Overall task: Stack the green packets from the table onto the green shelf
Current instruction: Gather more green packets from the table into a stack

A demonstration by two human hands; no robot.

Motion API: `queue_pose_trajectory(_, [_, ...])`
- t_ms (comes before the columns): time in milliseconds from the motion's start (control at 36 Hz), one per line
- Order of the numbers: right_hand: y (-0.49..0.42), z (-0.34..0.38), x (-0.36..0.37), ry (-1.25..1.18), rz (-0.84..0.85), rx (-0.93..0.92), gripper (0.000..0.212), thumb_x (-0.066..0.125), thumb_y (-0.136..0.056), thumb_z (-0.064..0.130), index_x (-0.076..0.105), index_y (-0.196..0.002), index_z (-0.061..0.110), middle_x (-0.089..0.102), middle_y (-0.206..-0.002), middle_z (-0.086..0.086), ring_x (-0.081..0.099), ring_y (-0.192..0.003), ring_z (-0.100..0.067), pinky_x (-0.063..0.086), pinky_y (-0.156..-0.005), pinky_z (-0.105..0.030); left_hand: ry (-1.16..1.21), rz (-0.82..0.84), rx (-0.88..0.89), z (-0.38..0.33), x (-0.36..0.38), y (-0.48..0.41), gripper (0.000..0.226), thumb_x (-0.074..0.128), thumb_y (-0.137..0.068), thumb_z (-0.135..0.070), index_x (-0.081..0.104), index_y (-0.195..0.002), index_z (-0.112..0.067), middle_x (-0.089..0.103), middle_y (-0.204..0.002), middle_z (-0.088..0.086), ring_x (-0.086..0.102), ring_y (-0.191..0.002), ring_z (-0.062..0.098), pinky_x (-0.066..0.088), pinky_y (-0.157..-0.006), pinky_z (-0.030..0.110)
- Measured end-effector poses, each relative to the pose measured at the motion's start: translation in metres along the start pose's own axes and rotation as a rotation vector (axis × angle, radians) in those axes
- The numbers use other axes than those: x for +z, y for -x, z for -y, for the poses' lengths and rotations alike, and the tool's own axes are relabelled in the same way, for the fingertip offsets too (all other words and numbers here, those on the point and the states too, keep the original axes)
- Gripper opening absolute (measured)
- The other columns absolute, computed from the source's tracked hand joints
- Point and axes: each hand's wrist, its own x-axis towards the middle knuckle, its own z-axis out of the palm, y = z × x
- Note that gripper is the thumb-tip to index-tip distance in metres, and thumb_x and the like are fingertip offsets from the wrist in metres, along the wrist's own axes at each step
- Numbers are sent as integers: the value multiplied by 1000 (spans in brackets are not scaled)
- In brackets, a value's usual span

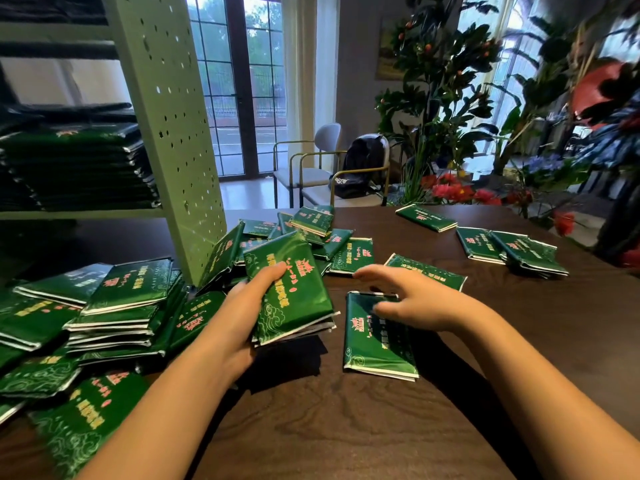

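Note:
My left hand [242,317] grips a small stack of green packets [294,292] just above the dark wooden table [346,427], thumb on the top one. My right hand [412,299] hovers with spread, relaxed fingers over the far end of a single green packet [379,344] lying flat on the table. Several more green packets are piled at the left [114,313], scattered in the middle [311,223] and at the right [512,247]. The green shelf [166,133] stands at the left with a tall stack of packets [76,168] on its board.
The shelf's perforated side panel [194,209] reaches down to the table beside the middle pile. Chairs [311,168] with a black backpack [363,168] stand behind the table. Plants and red flowers [457,192] fill the far right.

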Motion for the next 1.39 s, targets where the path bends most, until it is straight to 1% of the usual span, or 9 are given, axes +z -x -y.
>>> queue_pose_trajectory(139, [7, 16, -3, 43, 166, -80, 66, 51, -87, 3, 39, -140, 41, 23, -155, 8, 11, -144, -2, 15, -112, -23, 4, -18, -61, 1, 5, -4, 18, 51, -98, -18, 57, -83, -11, 59, -38, 3, 56, -29, 10, 37, -27, 16])
queue_pose_trajectory(278, [1, 11, 2, 178, 251, -79, 60, 51, -93, 10, 36, -141, 43, 25, -155, 11, 10, -145, -7, 10, -117, -31, 12, 8, -143, 10, 5, 7, 38, 67, -85, -33, 65, -112, -6, 75, -92, 16, 71, -74, 27, 61, -66, 35])
queue_pose_trajectory(417, [1, 1, -1, 257, 250, -52, 54, 63, -88, 36, 43, -138, 43, 41, -143, 11, 34, -130, -15, 29, -111, -37, 23, -95, -109, 0, 15, -4, 22, 55, -96, -18, 59, -78, -5, 62, -42, 5, 59, -33, 13, 39, -28, 16])
queue_pose_trajectory(694, [-2, -6, 0, 323, 132, 82, 46, 67, -65, 71, 50, -86, 34, 55, -103, 2, 45, -102, -22, 41, -84, -36, 0, -81, -123, 1, 9, -6, 28, 50, -98, -21, 57, -75, -5, 60, -40, 5, 57, -30, 13, 36, -27, 16])
queue_pose_trajectory(833, [1, -1, 1, 352, 108, 53, 43, 67, -72, 64, 41, -67, 31, 47, -84, 6, 44, -94, -22, 32, -72, -33, 28, -56, -125, 0, 12, 0, 28, 51, -98, -19, 58, -75, -4, 62, -43, 6, 59, -33, 13, 43, -32, 18])
queue_pose_trajectory(944, [5, 5, -4, 297, 85, 47, 39, 72, -77, 48, 43, -67, 25, 47, -72, 10, 47, -70, -11, 34, -57, -26, 68, 43, -156, 5, 5, 15, 33, 65, -87, -34, 70, -104, -7, 75, -82, 13, 71, -67, 24, 56, -77, 36])
queue_pose_trajectory(1111, [3, -3, -10, 30, 32, 29, 30, 73, -81, 29, 55, -105, 32, 61, -95, 7, 61, -92, -13, 51, -85, -31, 107, -7, -143, 5, 6, 13, 52, 68, -84, -36, 61, -125, -6, 75, -93, 15, 72, -71, 27, 60, -65, 37])
queue_pose_trajectory(1306, [3, 9, -13, -474, -308, -125, 40, 63, -88, 8, 52, -120, 28, 60, -98, 6, 60, -88, -2, 50, -72, -14, 65, -76, -118, 9, 3, 8, 57, 70, -82, -38, 55, -128, -7, 72, -106, 17, 71, -76, 26, 56, -55, 31])
queue_pose_trajectory(1389, [3, 14, -12, -738, -396, -161, 43, 63, -87, 5, 53, -125, 23, 64, -100, -18, 62, -77, -5, 52, -68, -20, 16, -69, -97, 11, 4, 8, 60, 72, -80, -40, 54, -127, -7, 72, -106, 16, 71, -79, 26, 57, -63, 34])
